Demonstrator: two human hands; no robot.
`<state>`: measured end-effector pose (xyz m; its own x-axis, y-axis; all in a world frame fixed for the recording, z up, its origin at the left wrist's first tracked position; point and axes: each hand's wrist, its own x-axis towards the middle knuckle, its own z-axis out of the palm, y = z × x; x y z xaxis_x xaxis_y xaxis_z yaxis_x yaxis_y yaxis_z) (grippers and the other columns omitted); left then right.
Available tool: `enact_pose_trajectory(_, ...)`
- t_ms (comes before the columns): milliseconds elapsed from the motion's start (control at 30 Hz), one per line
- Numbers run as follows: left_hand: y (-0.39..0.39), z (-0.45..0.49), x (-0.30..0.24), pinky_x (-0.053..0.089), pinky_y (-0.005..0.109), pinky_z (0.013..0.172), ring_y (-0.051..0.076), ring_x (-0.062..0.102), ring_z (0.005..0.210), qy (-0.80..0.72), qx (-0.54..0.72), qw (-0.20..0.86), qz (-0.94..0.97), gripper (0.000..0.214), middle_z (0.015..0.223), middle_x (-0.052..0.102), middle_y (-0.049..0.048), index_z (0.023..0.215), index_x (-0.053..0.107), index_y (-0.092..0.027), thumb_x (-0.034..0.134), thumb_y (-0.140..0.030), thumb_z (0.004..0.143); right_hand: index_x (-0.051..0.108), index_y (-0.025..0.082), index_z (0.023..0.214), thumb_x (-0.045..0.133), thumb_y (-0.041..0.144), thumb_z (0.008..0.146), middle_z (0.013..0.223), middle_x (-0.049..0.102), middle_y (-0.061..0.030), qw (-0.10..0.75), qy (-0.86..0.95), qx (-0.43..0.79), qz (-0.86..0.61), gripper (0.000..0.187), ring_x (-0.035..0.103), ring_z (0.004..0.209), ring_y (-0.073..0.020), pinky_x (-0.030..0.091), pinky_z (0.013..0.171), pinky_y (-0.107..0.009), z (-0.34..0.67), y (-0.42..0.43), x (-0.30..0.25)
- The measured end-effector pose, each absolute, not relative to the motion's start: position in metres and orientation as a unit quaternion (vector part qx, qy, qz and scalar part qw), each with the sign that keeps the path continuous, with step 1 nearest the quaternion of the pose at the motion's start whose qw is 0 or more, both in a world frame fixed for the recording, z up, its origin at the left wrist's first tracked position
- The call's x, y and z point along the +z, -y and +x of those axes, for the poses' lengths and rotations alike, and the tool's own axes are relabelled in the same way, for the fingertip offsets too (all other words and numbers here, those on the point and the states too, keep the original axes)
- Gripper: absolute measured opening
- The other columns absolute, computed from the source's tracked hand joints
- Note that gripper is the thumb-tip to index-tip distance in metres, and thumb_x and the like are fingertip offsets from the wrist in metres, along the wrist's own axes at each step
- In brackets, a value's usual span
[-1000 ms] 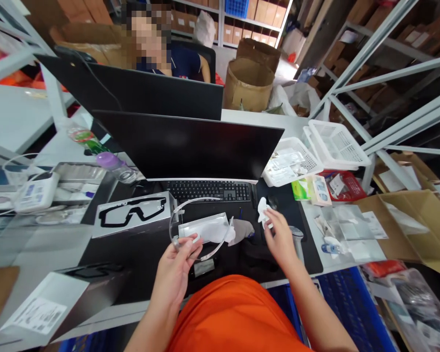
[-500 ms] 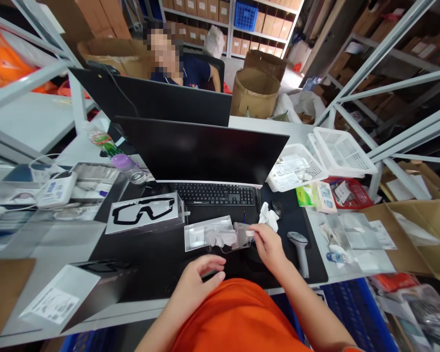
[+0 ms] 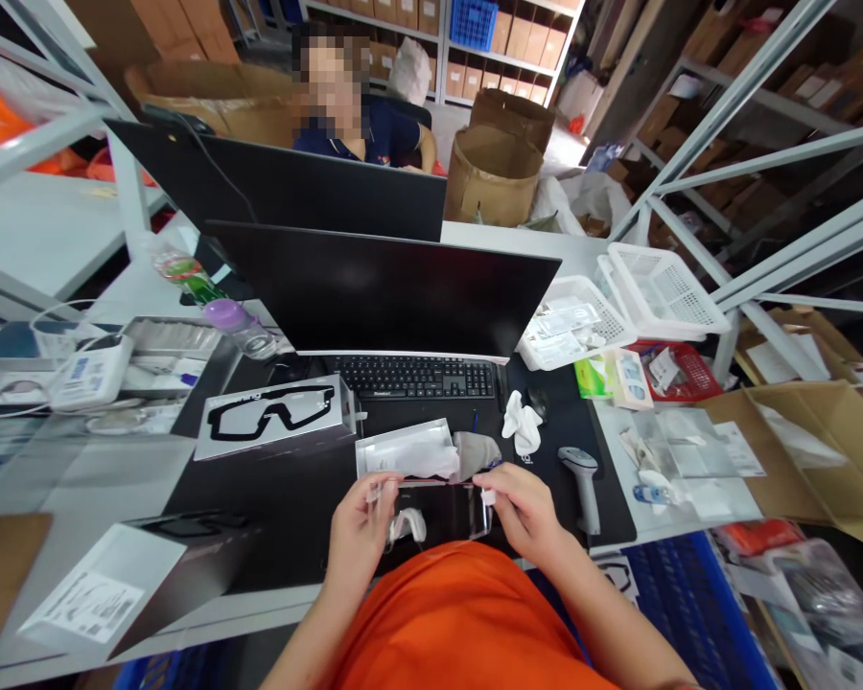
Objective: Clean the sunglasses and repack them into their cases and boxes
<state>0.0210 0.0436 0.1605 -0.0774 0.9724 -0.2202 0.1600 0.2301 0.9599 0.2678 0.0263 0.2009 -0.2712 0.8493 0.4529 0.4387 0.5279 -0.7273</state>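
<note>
Both my hands hold a transparent plastic goggle (image 3: 438, 513) level in front of my body. My left hand (image 3: 360, 525) pinches its left end, and my right hand (image 3: 524, 513) grips its right end. Just beyond them lies an open white box (image 3: 405, 450) with a white insert, and a grey cloth pouch (image 3: 476, 455) rests against its right side. A crumpled white cloth (image 3: 523, 424) sits on the black desk mat (image 3: 604, 508) near my right hand. A goggles carton (image 3: 273, 417) stands to the left of the open box.
A keyboard (image 3: 409, 378) and a monitor (image 3: 378, 287) stand directly ahead. A handheld barcode scanner (image 3: 582, 486) lies to the right, beside white plastic baskets (image 3: 662, 287) and scattered packets. A seated person (image 3: 360, 134) is behind the monitors.
My left hand has closed on the goggle beside my right hand. Both hands have drawn it toward my body, off the box. The white cloth now lies on the mat.
</note>
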Motion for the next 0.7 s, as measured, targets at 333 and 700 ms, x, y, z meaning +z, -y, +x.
enact_pose_trajectory(333,-0.026,0.020,0.176,0.045,0.024,0.051,0.015,0.057,0.056,-0.598,0.489,0.515,0.371,0.046,0.064,0.063,0.0020,0.088,0.070,-0.016,0.064,-0.062,0.085,0.063,0.023,0.117,0.042,0.014,0.099,0.089,0.071,-0.0075,0.413,0.772,0.253,-0.412,0.028,0.065,0.077,-0.0183,0.052,0.070,-0.030,0.255,-0.026,0.200)
enact_pose_trajectory(700,-0.022,0.018,0.169,0.058,0.031,0.059,0.022,0.072,0.062,-0.558,0.445,0.541,0.446,0.026,0.074,0.076,0.0062,0.079,0.071,-0.020,0.076,-0.046,0.079,0.053,0.024,0.099,0.047,0.048,0.102,0.087,0.073,-0.0060,0.410,0.566,0.464,-0.544,0.025,0.074,0.070,-0.0192,0.058,0.068,-0.031,0.248,-0.023,0.169)
